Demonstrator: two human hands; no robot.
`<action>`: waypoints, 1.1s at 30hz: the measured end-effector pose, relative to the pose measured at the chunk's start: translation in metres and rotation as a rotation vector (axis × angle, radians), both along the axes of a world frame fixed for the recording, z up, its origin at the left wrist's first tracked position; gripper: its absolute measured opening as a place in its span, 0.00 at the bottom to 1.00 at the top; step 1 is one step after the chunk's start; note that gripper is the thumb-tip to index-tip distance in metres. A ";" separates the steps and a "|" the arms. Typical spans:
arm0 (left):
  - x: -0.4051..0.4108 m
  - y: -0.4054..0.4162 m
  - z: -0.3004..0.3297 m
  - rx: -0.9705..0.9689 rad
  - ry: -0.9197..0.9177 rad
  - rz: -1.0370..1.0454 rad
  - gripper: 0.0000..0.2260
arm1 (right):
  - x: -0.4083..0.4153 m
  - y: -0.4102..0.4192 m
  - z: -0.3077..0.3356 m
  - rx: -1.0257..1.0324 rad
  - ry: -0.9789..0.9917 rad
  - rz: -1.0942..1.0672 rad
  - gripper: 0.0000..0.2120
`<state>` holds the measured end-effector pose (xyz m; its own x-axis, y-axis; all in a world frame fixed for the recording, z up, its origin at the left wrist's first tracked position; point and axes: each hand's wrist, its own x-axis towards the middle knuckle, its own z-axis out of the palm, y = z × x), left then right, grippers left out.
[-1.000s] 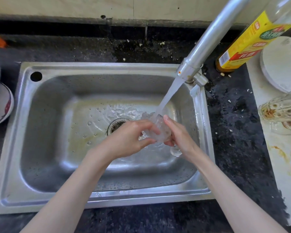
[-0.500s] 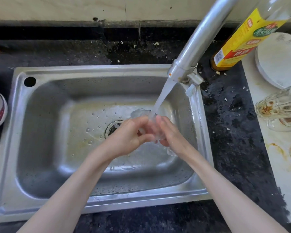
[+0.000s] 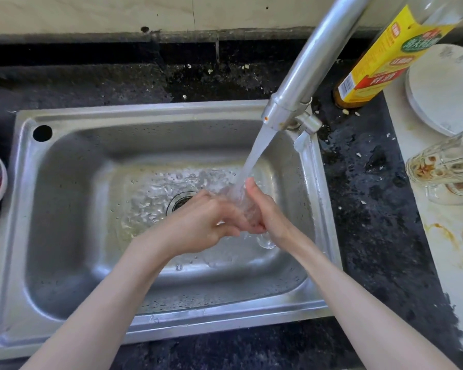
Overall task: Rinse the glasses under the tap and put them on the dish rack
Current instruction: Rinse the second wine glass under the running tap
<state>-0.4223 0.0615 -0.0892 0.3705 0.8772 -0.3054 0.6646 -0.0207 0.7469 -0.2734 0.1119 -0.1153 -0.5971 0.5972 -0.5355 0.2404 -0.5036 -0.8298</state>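
Both hands share the grip on a clear glass (image 3: 242,206) over the steel sink (image 3: 155,320): the left hand (image 3: 201,227) curls its fingers round one side, the right hand (image 3: 265,212) wraps the other, thumb up by the rim. Water from the tap (image 3: 305,76) runs straight onto the glass (its foot shows just below the right wrist). On the dark bench (image 3: 380,236) to the right, a pale stained board (image 3: 444,252) carries a second, soiled glass (image 3: 444,169) lying on its side near a white plate (image 3: 444,86). A yellow-labelled bottle (image 3: 380,60) stands behind the tap.
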 end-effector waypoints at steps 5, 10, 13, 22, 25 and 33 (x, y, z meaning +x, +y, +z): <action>0.005 -0.002 -0.004 0.054 -0.023 0.357 0.10 | 0.002 -0.005 -0.004 0.059 -0.001 0.012 0.14; 0.000 -0.004 0.000 -0.116 -0.168 0.058 0.08 | 0.007 -0.003 -0.002 0.025 0.001 -0.102 0.15; -0.001 -0.001 0.004 -0.166 -0.100 0.014 0.07 | 0.006 -0.001 -0.006 -0.069 -0.025 -0.016 0.26; -0.003 -0.003 -0.002 -0.089 -0.095 0.190 0.08 | 0.003 -0.010 -0.010 0.017 -0.103 0.037 0.18; -0.006 -0.004 0.000 -0.161 -0.047 -0.026 0.08 | 0.003 -0.007 -0.007 -0.059 -0.078 0.055 0.27; 0.000 -0.005 -0.001 0.048 -0.086 0.287 0.16 | 0.000 -0.012 -0.007 0.028 -0.036 -0.033 0.18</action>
<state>-0.4221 0.0567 -0.0905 0.1279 0.9626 -0.2387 0.5824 0.1219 0.8037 -0.2731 0.1002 -0.1219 -0.5578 0.6315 -0.5386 0.2537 -0.4881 -0.8351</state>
